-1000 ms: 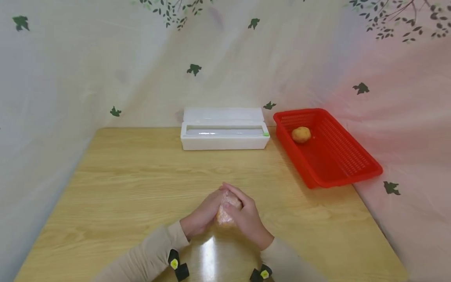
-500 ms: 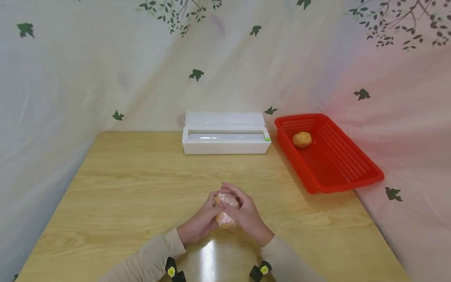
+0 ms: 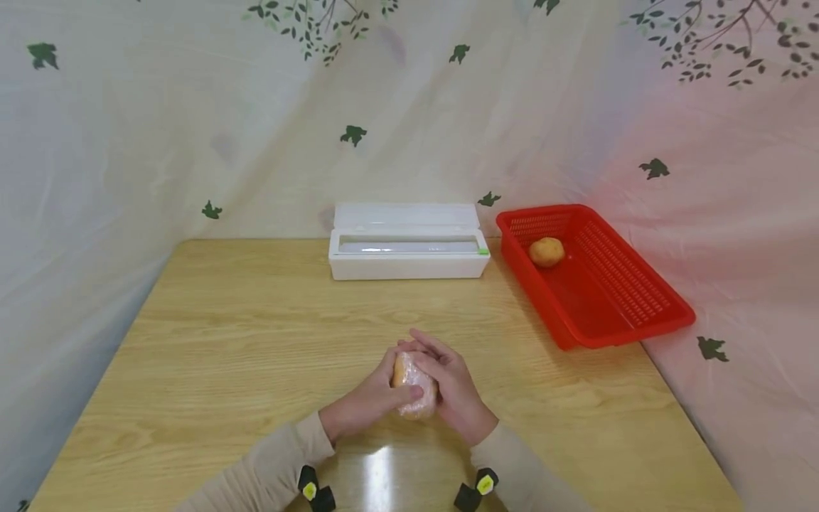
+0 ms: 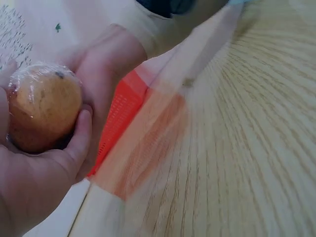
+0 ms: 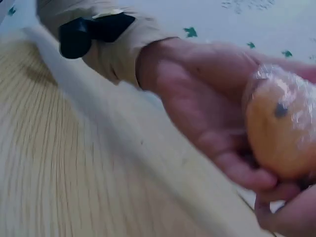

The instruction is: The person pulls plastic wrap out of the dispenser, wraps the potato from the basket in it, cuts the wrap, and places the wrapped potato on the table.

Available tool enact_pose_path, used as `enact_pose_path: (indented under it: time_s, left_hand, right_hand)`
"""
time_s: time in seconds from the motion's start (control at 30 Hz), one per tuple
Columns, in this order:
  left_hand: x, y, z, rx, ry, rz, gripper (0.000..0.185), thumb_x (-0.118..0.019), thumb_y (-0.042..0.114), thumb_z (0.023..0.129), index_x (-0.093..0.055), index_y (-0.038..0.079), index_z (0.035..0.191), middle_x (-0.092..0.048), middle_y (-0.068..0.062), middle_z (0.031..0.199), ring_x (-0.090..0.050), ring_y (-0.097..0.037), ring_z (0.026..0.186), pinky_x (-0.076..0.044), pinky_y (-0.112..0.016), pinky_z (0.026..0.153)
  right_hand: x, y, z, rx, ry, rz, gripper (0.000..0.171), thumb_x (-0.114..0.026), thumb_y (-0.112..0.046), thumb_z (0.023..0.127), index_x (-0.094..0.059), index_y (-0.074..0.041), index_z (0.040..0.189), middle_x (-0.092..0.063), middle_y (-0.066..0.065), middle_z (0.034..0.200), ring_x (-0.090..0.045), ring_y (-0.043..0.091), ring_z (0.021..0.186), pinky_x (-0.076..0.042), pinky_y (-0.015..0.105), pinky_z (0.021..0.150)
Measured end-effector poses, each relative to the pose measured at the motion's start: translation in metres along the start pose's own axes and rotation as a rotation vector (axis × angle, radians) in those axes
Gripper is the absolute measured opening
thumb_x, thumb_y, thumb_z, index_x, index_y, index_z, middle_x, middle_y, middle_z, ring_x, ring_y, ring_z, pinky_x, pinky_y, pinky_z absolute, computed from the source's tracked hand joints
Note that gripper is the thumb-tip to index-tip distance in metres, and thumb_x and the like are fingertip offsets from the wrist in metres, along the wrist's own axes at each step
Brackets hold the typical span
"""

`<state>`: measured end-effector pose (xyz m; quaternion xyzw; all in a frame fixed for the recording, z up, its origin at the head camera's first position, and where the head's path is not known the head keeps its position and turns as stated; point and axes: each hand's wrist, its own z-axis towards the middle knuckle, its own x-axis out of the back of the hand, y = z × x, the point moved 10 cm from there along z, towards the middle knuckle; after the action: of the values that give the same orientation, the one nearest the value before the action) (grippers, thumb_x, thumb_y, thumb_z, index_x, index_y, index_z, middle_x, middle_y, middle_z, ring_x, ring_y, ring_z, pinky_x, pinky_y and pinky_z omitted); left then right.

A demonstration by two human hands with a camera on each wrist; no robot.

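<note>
Above the near middle of the table, a potato [image 3: 411, 371] wrapped in clear cling film is cupped between both hands. The left hand [image 3: 361, 409] grips its left side, thumb laid across the front of the film. From the other side the right hand [image 3: 463, 398] holds it, fingers curving over the far end. Crinkled, shiny film covers the potato [image 4: 47, 108] in the left wrist view, where a dark spot shows near its top. In the right wrist view the potato [image 5: 281, 128] rests against the left palm.
A white cling film box [image 3: 409, 267] with its lid up stands at the table's back edge. To its right a red plastic basket [image 3: 563, 313] holds another potato [image 3: 547, 252], unwrapped. A leaf-printed cloth [image 3: 275, 142] hangs behind the wooden table [image 3: 256, 320].
The wrapped potato has been turned between the hands. The left thumb has come forward onto the front of it, and the right thumb has shifted upward. Box and basket stay in place.
</note>
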<state>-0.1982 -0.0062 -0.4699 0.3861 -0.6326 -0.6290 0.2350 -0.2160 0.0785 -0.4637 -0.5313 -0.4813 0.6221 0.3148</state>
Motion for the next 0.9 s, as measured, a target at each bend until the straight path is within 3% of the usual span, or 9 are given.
enact_pose_path:
  time_s: [0.1,0.3,0.37,0.47,0.53,0.63,0.8,0.9]
  left_hand:
    - [-0.003,0.000,0.000,-0.010,-0.025,0.084,0.076,-0.064,0.024,0.099,-0.016,0.007,0.156,-0.042,-0.023,0.142,-0.055,-0.027,0.117,-0.049,-0.036,0.096]
    - [-0.003,-0.001,0.000,0.012,-0.016,0.121,0.074,-0.058,0.033,0.102,-0.016,0.008,0.158,-0.046,-0.018,0.142,-0.056,-0.024,0.117,-0.047,-0.034,0.099]
    - [-0.004,-0.002,0.001,0.018,-0.021,0.100,0.071,-0.058,0.032,0.102,-0.018,0.006,0.156,-0.047,-0.018,0.141,-0.056,-0.025,0.118,-0.047,-0.036,0.100]
    - [-0.006,-0.002,0.002,0.001,-0.044,0.111,0.071,-0.059,0.036,0.102,-0.022,0.005,0.155,-0.044,-0.017,0.146,-0.049,-0.026,0.128,-0.040,-0.043,0.109]
    - [-0.012,-0.001,0.002,-0.022,-0.087,0.156,0.081,-0.061,0.046,0.099,-0.020,0.007,0.157,-0.037,-0.015,0.155,-0.039,-0.028,0.139,-0.029,-0.051,0.115]
    - [-0.021,0.002,0.001,-0.070,-0.155,0.208,0.095,-0.068,0.056,0.090,-0.022,0.008,0.158,-0.034,-0.010,0.159,-0.032,-0.027,0.144,-0.023,-0.054,0.118]
    - [-0.031,-0.001,0.002,-0.100,-0.245,0.113,0.086,-0.078,0.046,0.083,-0.038,0.005,0.147,-0.057,-0.008,0.135,-0.058,-0.024,0.120,-0.047,-0.038,0.104]
    - [-0.032,-0.008,0.000,-0.067,-0.276,0.091,0.095,-0.079,0.052,0.080,-0.033,0.007,0.150,-0.056,-0.007,0.134,-0.059,-0.023,0.118,-0.049,-0.037,0.101]
  right_hand:
    - [0.004,0.001,0.000,-0.002,0.015,0.054,0.049,-0.060,-0.003,0.097,-0.049,0.005,0.144,-0.069,0.007,0.122,-0.060,0.023,0.123,-0.048,0.036,0.103]
    - [0.006,-0.024,0.003,0.093,-0.011,-0.191,0.043,-0.055,-0.018,0.104,-0.054,0.011,0.136,-0.071,0.012,0.119,-0.062,0.023,0.118,-0.049,0.032,0.100]
    - [0.002,-0.037,0.004,0.103,-0.046,-0.304,0.042,-0.051,-0.022,0.106,-0.056,0.008,0.136,-0.069,0.016,0.122,-0.060,0.026,0.122,-0.047,0.033,0.103]
    - [-0.011,-0.053,0.003,0.106,-0.126,-0.592,0.041,-0.054,-0.025,0.104,-0.058,0.000,0.137,-0.064,0.016,0.131,-0.056,0.029,0.126,-0.046,0.041,0.105]
    - [-0.020,-0.051,0.003,0.071,-0.186,-0.801,0.043,-0.058,-0.030,0.102,-0.060,-0.007,0.139,-0.062,0.009,0.136,-0.054,0.027,0.129,-0.045,0.045,0.106]
    - [-0.027,-0.039,0.004,0.022,-0.273,-0.974,0.042,-0.061,-0.035,0.101,-0.064,-0.013,0.136,-0.062,0.004,0.137,-0.055,0.024,0.128,-0.045,0.047,0.105]
    - [-0.024,-0.025,0.004,0.017,-0.287,-0.997,0.034,-0.058,-0.032,0.103,-0.071,-0.013,0.128,-0.068,0.002,0.127,-0.062,0.017,0.119,-0.050,0.039,0.099]
    - [-0.020,-0.017,0.005,0.002,-0.287,-0.985,0.033,-0.057,-0.031,0.104,-0.072,-0.012,0.126,-0.069,-0.001,0.125,-0.063,0.016,0.118,-0.051,0.037,0.098]
